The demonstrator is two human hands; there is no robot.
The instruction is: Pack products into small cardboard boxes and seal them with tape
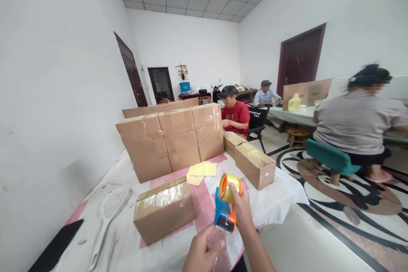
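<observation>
My right hand [242, 204] is closed around a tape dispenser [225, 216] with an orange and blue body and a yellowish roll of packing tape [232, 188]. Just below its dark front end, my left hand [204, 250] is pinched on a see-through strip of tape [220, 238], whose far end is hard to make out. Left of the dispenser, a long cardboard box [164, 216] lies on the table, with shiny tape along its top.
Stacked cardboard boxes [178, 142] form a wall across the table's far side. More boxes [256, 165] stand at the right edge, near yellow sheets [207, 169]. A white slotted skimmer [111, 206] lies left. People sit beyond, one in a red shirt [237, 114].
</observation>
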